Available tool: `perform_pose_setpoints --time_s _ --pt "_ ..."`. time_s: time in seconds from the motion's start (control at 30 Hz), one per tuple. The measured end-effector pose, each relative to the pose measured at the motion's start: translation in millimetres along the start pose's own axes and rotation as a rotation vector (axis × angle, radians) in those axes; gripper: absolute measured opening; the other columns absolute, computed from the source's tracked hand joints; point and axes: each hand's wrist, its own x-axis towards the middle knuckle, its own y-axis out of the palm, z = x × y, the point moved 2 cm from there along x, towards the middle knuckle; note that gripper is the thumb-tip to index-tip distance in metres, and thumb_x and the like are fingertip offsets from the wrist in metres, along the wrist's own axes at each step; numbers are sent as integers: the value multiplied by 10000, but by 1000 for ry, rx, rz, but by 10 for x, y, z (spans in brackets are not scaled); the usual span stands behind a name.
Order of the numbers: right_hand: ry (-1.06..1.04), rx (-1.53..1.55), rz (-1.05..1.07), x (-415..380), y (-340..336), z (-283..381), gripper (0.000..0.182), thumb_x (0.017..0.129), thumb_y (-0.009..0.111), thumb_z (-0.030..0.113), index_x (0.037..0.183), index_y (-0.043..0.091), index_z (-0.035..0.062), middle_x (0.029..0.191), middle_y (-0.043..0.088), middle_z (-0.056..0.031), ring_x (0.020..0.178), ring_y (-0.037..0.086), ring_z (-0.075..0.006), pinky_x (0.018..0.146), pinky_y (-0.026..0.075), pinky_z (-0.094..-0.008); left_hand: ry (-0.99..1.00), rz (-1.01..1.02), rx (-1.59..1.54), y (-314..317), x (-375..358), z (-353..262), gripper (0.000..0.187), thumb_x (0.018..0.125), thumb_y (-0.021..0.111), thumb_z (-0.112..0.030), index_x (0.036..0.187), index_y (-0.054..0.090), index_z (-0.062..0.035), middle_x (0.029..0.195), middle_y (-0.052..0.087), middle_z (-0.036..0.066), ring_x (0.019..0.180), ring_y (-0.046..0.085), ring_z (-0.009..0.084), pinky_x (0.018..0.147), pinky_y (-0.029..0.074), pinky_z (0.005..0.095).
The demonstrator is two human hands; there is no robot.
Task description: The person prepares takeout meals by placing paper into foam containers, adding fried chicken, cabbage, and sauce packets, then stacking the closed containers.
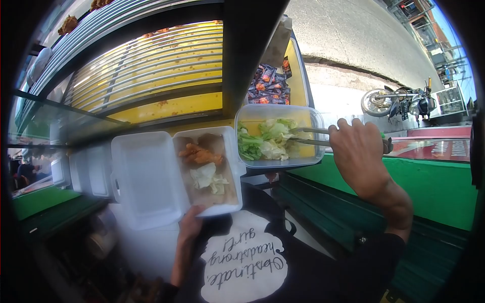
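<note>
My right hand (358,154) is closed around a pair of metal tongs (316,136). The tong tips reach into a clear plastic tub (317,157), at the pile of chopped lettuce (275,134) inside it. With my left hand (189,222) I grip the near edge of an opened white foam takeout box (146,177), its lid folded out to the left. In the box's right half, brown paper (197,197) lines the bottom. A piece of fried chicken (202,153) lies there at the far end, with shredded lettuce (209,178) nearer to me.
Dark sauce packets (270,86) fill a yellow-lined tray behind the tub. A wire rack (156,65) over a yellow surface stands at the far left, with fried pieces (68,24) above. Several foam boxes (91,171) sit left. A green ledge (429,187) borders the right; a motorcycle (404,101) is parked outside.
</note>
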Motion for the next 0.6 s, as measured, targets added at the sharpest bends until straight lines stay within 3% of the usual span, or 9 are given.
perform_pose_setpoints --time_s 0.07,0.2,0.27,0.37,0.43,0.5,0.57,0.6 --pt "-8 0 0 27 67 12 90 844 622 142 817 707 130 837 650 -28 854 643 -183 693 467 -330 -208 -29 -276 62 18 -154 189 888 515 -61 997 591 74 1013 608 107 964 569 182 921 435 316" --pt "10 53 -11 -56 -113 -123 93 820 622 115 779 705 125 809 659 -49 825 664 -208 678 480 -348 -54 -6 9 45 31 -150 194 888 517 -63 1002 594 74 1014 611 111 975 573 187 928 433 315" --pt "13 99 10 -129 -248 -233 77 794 629 105 772 702 111 799 664 -68 812 670 -226 669 485 -361 -314 -64 -522 120 -31 -454 203 885 520 -62 1011 595 79 1020 618 121 990 575 193 937 431 314" --pt "6 172 86 -155 -260 -336 77 744 648 96 791 708 85 782 673 -103 787 677 -264 656 492 -385 -203 -20 -291 53 11 -161 216 884 523 -67 1022 596 82 1029 622 127 1008 575 197 946 426 313" --pt "-11 188 130 -170 -281 -358 116 718 659 98 816 717 73 776 677 -120 774 678 -283 651 494 -396 -204 -19 -340 46 15 -157 209 885 525 -70 1013 596 79 1024 621 126 1004 574 196 945 425 311" --pt "72 238 144 -227 -331 -388 311 704 793 203 997 742 114 797 678 -95 789 664 -270 694 468 -420 -206 -23 -391 83 -14 -245 202 886 527 -73 1004 597 75 1019 620 125 1000 573 194 945 424 310" --pt "66 262 143 -240 -347 -422 316 715 791 205 1014 743 116 810 685 -100 787 663 -274 707 466 -424 -147 -64 -59 126 -73 -492 199 886 523 -93 974 605 65 983 622 115 976 579 188 936 425 302" --pt "60 284 142 -247 -352 -438 321 725 789 208 1030 743 117 823 692 -104 786 661 -279 720 464 -429 -147 -63 -60 107 -45 -408 199 886 523 -93 974 605 65 983 622 115 976 579 188 936 425 302"
